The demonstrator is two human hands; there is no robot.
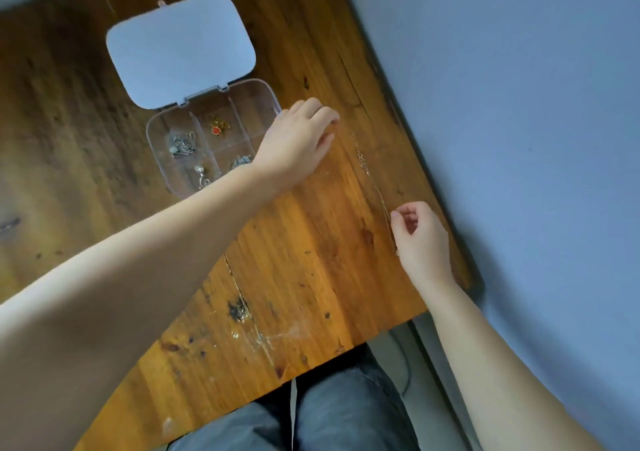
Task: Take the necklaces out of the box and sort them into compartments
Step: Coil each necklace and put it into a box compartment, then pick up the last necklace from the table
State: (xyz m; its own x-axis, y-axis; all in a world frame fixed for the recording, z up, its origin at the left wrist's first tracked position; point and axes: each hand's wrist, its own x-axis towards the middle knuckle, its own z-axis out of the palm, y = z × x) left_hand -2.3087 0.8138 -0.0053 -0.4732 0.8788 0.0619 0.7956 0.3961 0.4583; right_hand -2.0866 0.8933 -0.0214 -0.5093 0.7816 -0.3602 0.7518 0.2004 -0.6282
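— Where is the chain you're working on?

— Your thin gold necklace (pixel 372 180) lies stretched in a nearly straight line on the wooden worktop (pixel 311 260), to the right of the clear compartment box (pixel 207 139) and close to the worktop's right edge. It is fine and pale, with a small cluster of links partway along.

— And your hands?

— Your right hand (pixel 419 236) is at the near end of the chain, thumb and forefinger pinched together there, the other fingers curled in; the chain is too fine to tell whether the pinch actually has it. Your left hand (pixel 298 142) reaches across, back of the hand up, fingers bent down toward the far end of the chain, just beside the box's right wall. Whether those fingertips grip the chain you cannot tell.

— What's in the box?

— The white lid (pixel 180 48) is folded open flat behind it. A red and gold pendant (pixel 219 127) sits in the middle rear compartment, silver chains (pixel 183 144) in the left one, and more silver pieces (pixel 202 175) in the front ones.

— The surroundings?

— The worktop is scuffed and stained, with a plain pale wall to the right and your grey trousers (pixel 329 416) below its edge.
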